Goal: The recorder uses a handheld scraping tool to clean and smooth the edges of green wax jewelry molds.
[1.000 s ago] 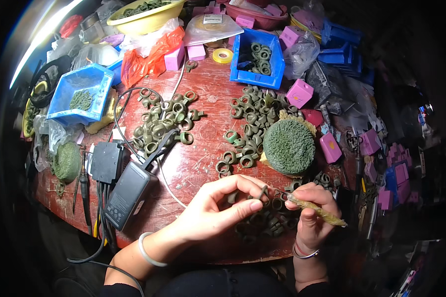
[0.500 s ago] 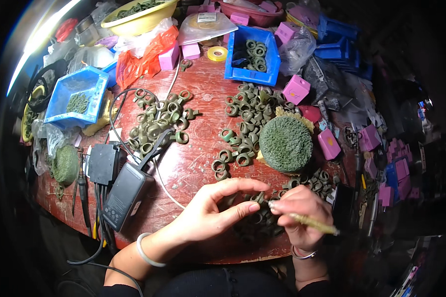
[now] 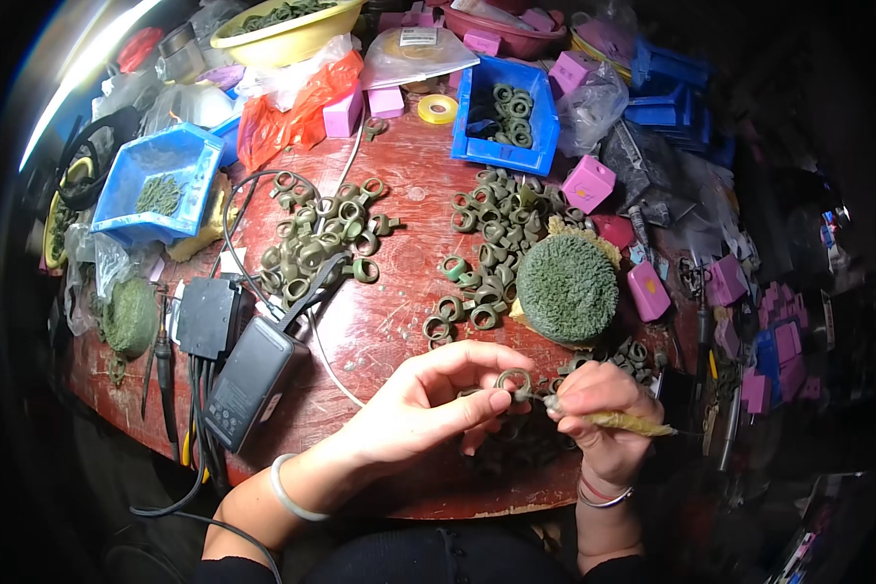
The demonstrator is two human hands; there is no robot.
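Note:
At the near edge of the table, my left hand [image 3: 433,404] pinches a small dark green ring [image 3: 513,380] between thumb and fingers. The ring stands with its opening facing up toward me. My right hand [image 3: 608,414] grips a thin tool with a yellowish wrapped handle [image 3: 633,423], held like a pen. Its tip end points left at the ring's lower edge; whether it touches cannot be made out. Under and behind my hands lie more dark green rings [image 3: 635,360], partly hidden. A round green textured pad [image 3: 567,289] sits just beyond my right hand.
Piles of green rings [image 3: 311,248] lie left and centre. A blue bin [image 3: 504,146] with rings stands at the back, another blue bin [image 3: 156,229] at left. A black power adapter [image 3: 253,380] with cables lies near my left forearm. Pink blocks [image 3: 649,290] line the right.
The green ring now shows clearly in my left fingers, turned with its opening upward. My right hand and the tool have shifted slightly right. The whole view has moved a little.

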